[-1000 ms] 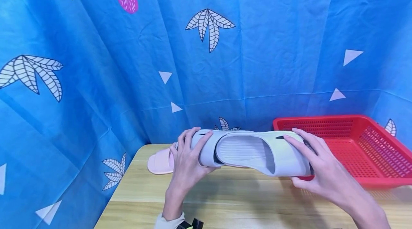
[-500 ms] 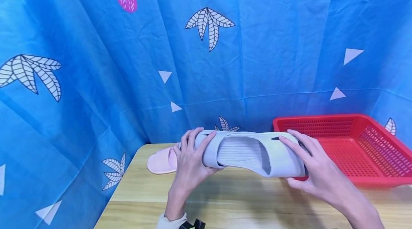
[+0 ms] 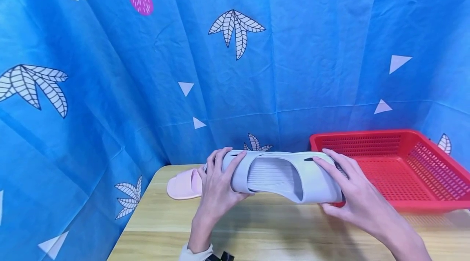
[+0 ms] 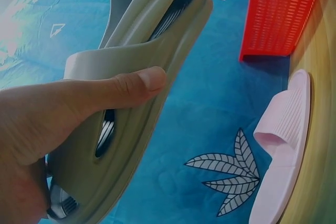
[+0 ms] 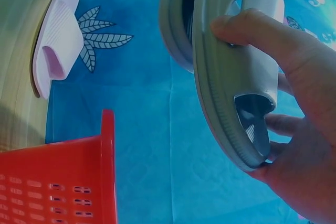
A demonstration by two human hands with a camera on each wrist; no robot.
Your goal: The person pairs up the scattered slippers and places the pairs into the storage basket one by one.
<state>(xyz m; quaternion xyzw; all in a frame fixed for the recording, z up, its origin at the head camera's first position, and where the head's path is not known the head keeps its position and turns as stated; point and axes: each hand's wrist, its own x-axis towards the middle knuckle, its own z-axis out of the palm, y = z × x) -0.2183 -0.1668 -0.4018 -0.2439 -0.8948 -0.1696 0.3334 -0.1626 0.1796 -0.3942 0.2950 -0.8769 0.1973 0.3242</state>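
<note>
A pair of light grey slippers is held up sideways over the table, toe ends outward and partly overlapping. My left hand [image 3: 218, 185] grips the strap end of the left slipper [image 3: 243, 173], its thumb across the side of the strap in the left wrist view. Around the toe of the right slipper [image 3: 320, 180], my right hand [image 3: 354, 189] curls, with the thumb below in the head view. The right slipper's ribbed footbed faces the head camera through its opening. A pale pink slipper [image 3: 185, 183] lies on the table behind my left hand, partly hidden by it.
A red perforated plastic basket [image 3: 433, 204] stands at the right, just behind my right hand. The wooden table [image 3: 158, 220] stretches under both hands. Behind it hangs a blue patterned cloth [image 3: 312, 69], which also covers the left side.
My right hand has moved left with its slipper, closer to my left hand, so the two grey slippers overlap more. My left hand has shifted slightly right, baring more of the pink slipper.
</note>
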